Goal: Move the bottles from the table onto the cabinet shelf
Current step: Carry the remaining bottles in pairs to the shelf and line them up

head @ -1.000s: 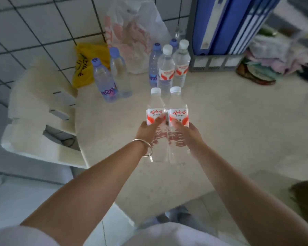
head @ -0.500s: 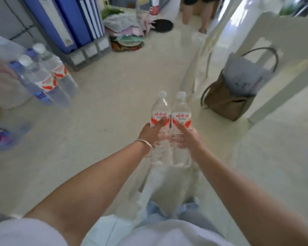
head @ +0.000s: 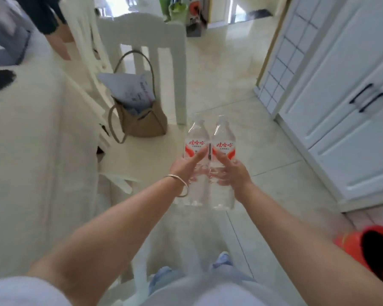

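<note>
Since half a second ago the view has swung further right: the table with the remaining bottles has slid out of sight, the white chair with the tan handbag on its seat now sits left of centre rather than at the right, and white cabinet doors with dark handles have come into view at the right edge. Both hands have kept their grip through the turn. The left hand, a thin metal bangle on its wrist, wraps round the left water bottle, forefinger lying up along the red-and-white label; the right hand holds the right water bottle the same way. The two bottles stand upright, touching side by side, carried in the air over the pale tiled floor, between the chair and the cabinet. Their white caps nearly vanish against the bright tiles, and the clear lower halves are hard to trace, though curled fingers show faintly through the plastic. No cabinet shelf can be seen; only closed doors and a gridded panel show. A red-orange object at the lower right is cut off by the frame and too blurred to name. Papers poke out of the handbag, their print unreadable.
</note>
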